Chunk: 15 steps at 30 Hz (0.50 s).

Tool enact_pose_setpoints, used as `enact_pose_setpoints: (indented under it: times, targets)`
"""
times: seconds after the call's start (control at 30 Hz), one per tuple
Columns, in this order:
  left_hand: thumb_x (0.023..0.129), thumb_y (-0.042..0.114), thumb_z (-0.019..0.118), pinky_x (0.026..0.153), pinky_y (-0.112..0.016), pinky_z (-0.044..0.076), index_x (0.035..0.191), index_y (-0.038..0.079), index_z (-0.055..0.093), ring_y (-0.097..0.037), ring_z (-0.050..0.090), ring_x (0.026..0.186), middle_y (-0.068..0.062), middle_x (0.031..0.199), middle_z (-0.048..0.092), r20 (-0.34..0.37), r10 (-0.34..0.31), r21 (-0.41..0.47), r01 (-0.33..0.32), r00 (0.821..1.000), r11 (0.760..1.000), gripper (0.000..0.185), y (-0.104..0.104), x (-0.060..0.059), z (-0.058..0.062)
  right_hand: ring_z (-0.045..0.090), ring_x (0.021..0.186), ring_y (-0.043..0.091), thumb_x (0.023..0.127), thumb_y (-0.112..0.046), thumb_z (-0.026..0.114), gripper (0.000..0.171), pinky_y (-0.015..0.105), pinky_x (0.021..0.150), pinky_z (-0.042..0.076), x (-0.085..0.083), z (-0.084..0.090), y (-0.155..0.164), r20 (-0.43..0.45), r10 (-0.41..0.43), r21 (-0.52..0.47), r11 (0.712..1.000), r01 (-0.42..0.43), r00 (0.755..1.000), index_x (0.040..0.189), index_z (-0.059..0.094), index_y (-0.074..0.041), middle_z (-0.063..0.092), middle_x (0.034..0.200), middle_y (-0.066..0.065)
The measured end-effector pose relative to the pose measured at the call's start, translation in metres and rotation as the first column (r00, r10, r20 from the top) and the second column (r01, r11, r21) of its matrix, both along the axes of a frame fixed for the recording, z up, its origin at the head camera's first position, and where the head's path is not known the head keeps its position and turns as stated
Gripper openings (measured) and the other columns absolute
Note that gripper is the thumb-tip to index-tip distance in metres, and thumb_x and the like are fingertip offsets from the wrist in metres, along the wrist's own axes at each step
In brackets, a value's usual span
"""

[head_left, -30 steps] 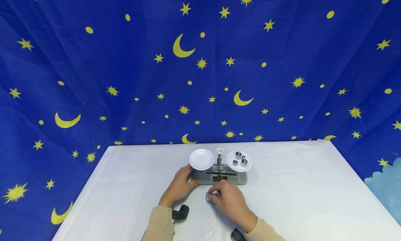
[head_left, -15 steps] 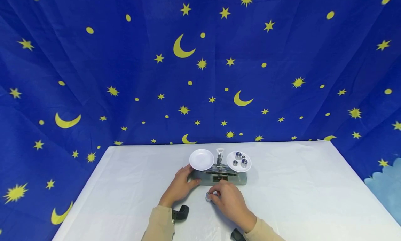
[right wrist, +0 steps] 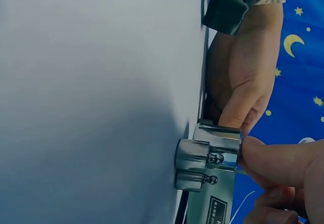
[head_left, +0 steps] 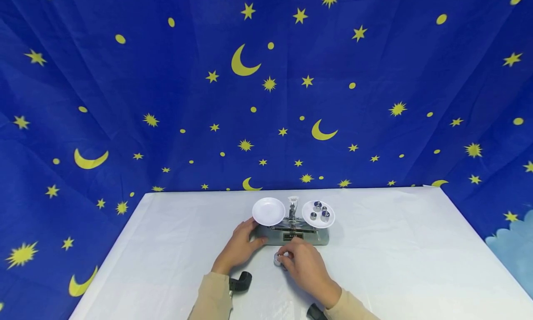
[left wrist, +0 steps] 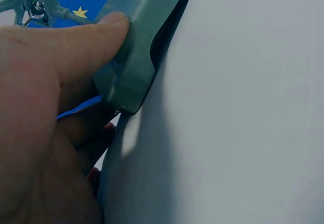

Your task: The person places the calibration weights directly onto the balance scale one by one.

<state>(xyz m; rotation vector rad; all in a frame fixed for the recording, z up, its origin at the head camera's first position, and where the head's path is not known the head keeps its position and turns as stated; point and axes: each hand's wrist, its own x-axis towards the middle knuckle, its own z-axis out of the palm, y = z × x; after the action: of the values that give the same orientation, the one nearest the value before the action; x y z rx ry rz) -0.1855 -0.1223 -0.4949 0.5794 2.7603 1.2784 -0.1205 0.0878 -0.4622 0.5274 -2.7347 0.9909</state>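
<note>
Right grip (head_left: 307, 267): your thumb and forefinger come together at the top of the large weight (right wrist: 225, 139), apparently pinching its knob, though the fingertips hide the knob itself.
Left grip (head_left: 238, 247): your thumb lies over the near left end of the balance (head_left: 293, 237), fingers round the far side, clamped on its base.
Large weight's spot: in front of the balance, at your fingertips; you cannot tell from these views whether it bears on the table (head_left: 387, 250) or hangs just above it.
Pinch: best kept on the knob's narrow part, with light, even pressure, since polished metal would likely slip from a loose hold.
Lift: straight up would be safest, as the medium weight (right wrist: 191, 154) and small weight (right wrist: 187, 181) crowd one side and could topple if brushed.
Balance base: a steady left hand, clear of the left pan (head_left: 269, 212), should stop it shifting.
Large weight's look: a bright, mirror-like cylinder, wider than its two neighbours, banded with dark and pale reflections.
Neighbours' look: same silvery finish, upright, each topped by a little knob on a thin neck.
Right pan (head_left: 318, 223): white and round, bearing four more shiny weights (head_left: 325, 215).
</note>
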Motion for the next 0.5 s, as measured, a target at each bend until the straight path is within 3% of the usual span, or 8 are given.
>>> enact_pose_setpoints:
  times: [0.5]
  targets:
    - [0.094, 0.024, 0.07, 0.123, -0.056, 0.018, 0.147, 0.001, 0.048, -0.034, 0.037, 0.144, -0.016, 0.154, 0.045, -0.017, 0.005, 0.013, -0.005, 1.0, 1.0, 0.062, 0.0017, 0.0, -0.0003, 0.045, 0.064, -0.001, 0.08, -0.012, 0.083, 0.008, 0.019, 0.056, 0.042, 0.0032, 0.0084, -0.0017, -0.047, -0.006, -0.06, 0.998, 0.003, 0.999, 0.084, 0.078, -0.016, 0.05, 0.071, -0.015]
